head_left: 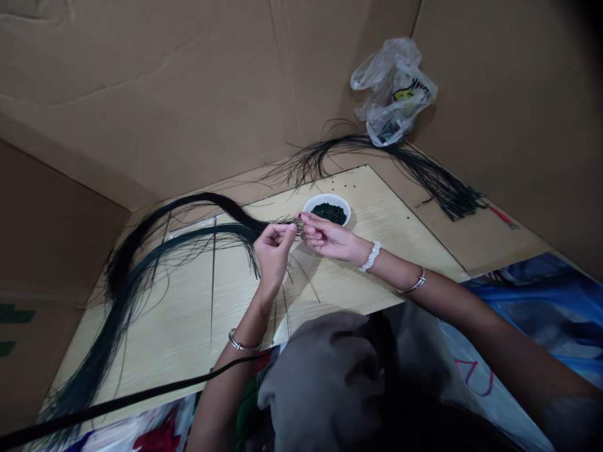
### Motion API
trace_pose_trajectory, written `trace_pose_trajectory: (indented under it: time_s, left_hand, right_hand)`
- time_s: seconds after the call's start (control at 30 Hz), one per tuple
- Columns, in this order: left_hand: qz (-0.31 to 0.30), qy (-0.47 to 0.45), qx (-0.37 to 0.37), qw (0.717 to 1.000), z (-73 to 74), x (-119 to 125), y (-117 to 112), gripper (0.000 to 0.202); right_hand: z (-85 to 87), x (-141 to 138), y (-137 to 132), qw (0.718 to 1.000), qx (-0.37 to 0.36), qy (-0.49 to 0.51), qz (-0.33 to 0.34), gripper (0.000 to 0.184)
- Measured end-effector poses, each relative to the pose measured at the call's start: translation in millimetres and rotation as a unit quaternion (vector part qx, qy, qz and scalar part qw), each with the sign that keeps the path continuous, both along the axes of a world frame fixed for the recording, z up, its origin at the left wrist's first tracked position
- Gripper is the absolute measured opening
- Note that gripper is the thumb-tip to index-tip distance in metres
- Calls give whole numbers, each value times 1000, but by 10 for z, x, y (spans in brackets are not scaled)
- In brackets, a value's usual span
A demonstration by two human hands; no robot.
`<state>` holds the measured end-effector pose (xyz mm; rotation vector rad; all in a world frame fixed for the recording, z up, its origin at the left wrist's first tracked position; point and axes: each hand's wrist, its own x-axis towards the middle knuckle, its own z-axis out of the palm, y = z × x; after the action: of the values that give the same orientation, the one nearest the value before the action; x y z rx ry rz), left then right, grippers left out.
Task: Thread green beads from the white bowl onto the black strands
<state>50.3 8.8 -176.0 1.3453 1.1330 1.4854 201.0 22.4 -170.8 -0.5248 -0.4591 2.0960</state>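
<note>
My left hand [274, 246] is closed in a pinch round the gathered ends of a long bundle of dark threads [141, 263] that sweeps left over the pale wooden board [391, 226]. My right hand [325, 236] meets it from the right, fingers pinched at the same thread ends, just in front of a small white bowl [328, 203] filled with tiny dark beads. What the right fingertips pinch is too small to make out. Both wrists carry metal bangles, and the right one also has a white bracelet.
A second bundle of dark threads [424, 169] lies at the back right below a crumpled clear plastic bag [393, 91]. Cardboard walls [164, 81] stand on all sides. Grey cloth [325, 376] covers my lap, with blue fabric [532, 314] at right. A black cord [117, 402] crosses the lower left.
</note>
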Motion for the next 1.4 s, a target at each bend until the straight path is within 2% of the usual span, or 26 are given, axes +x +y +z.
trace_pose_trajectory:
  time_s: [0.9, 1.4]
  left_hand:
    - [-13, 10, -1, 1000, 3, -6, -7, 26]
    - [-24, 15, -22, 999, 28, -9, -12, 29]
  right_hand:
    - [-25, -10, -4, 1000, 6, 1, 0, 1]
    - [-43, -42, -16, 998, 27, -35, -40, 11]
